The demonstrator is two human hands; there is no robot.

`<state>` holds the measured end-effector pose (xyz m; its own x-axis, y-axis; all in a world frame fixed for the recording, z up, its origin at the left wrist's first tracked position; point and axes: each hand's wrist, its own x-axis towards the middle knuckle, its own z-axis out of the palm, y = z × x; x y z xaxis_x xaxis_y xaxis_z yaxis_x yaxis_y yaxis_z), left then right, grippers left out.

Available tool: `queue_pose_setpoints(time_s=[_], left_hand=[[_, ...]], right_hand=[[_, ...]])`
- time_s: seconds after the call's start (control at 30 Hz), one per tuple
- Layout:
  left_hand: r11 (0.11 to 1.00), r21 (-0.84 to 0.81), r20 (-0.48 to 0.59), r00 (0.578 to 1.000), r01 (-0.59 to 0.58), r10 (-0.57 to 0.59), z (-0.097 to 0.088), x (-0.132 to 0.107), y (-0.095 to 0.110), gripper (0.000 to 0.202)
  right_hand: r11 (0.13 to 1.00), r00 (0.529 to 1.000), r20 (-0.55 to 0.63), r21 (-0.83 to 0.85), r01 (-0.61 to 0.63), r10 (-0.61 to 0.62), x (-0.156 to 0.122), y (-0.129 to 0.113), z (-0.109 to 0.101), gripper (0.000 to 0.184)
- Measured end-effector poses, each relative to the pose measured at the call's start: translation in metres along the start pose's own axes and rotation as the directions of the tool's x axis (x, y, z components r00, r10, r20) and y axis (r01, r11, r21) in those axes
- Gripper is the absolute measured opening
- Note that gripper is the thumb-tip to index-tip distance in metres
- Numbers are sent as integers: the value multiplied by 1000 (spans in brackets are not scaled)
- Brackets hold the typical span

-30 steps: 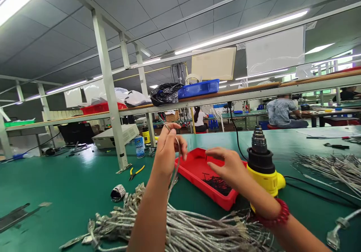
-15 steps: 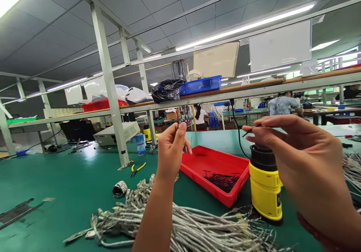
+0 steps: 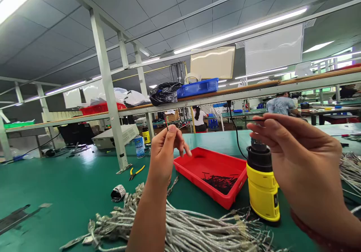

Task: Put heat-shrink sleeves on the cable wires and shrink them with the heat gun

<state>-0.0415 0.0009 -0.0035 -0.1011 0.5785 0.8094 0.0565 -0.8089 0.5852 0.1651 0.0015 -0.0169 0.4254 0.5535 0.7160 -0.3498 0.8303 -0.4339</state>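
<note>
My left hand [image 3: 165, 152] is raised above the green bench, its fingers pinched on the end of a silver cable, whose thin coloured wire tips [image 3: 167, 122] stick up above the thumb. My right hand [image 3: 299, 150] is close to the camera, pinching a thin dark piece [image 3: 249, 120] between thumb and forefinger. It sits just above a yellow and black tool [image 3: 261, 186] standing upright. A red tray [image 3: 210, 175] holding small dark pieces lies between my hands. A heap of silver cables [image 3: 186, 227] lies under my left forearm.
Yellow-handled pliers [image 3: 136, 172], a tape roll [image 3: 118, 192], bottles [image 3: 139, 146] and a white post [image 3: 108, 90] stand at the left. More silver cables [image 3: 349, 167] lie at the right. An overhead shelf carries a blue tray [image 3: 199, 88] and bags. People sit at far benches.
My right hand rose from the red tray to beside the tool's top with a thin dark piece in its pinch. My left hand stayed raised on the cable end, shifting slightly.
</note>
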Motion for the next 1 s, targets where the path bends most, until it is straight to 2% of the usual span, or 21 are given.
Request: queue_pose_setpoints(time_s=[0.17, 0.4, 0.5, 0.6, 0.73, 1.0], left_hand=[[999, 27, 27, 999, 31, -32, -2, 1, 0, 39], [970, 199, 210, 961, 141, -183, 6, 1, -7, 34], [971, 173, 246, 948, 164, -204, 11, 0, -10, 36], [972, 148, 304, 927, 180, -218, 14, -2, -11, 36], [972, 111, 361, 903, 208, -234, 14, -3, -9, 32], [974, 52, 398, 890, 221, -223, 16, -6, -8, 33]], right_hand=[[995, 995, -51, -56, 78, -81, -2, 2, -1, 5], [998, 998, 63, -59, 17, -13, -3, 16, 2, 6], [998, 992, 127, -58, -20, 28, -1, 26, 3, 7], [991, 974, 186, -59, -124, 133, 0, 34, 3, 12], [970, 952, 187, -13, -243, 241, -3, 40, 5, 19], [961, 955, 146, 56, -270, 260, -17, 33, 13, 19]])
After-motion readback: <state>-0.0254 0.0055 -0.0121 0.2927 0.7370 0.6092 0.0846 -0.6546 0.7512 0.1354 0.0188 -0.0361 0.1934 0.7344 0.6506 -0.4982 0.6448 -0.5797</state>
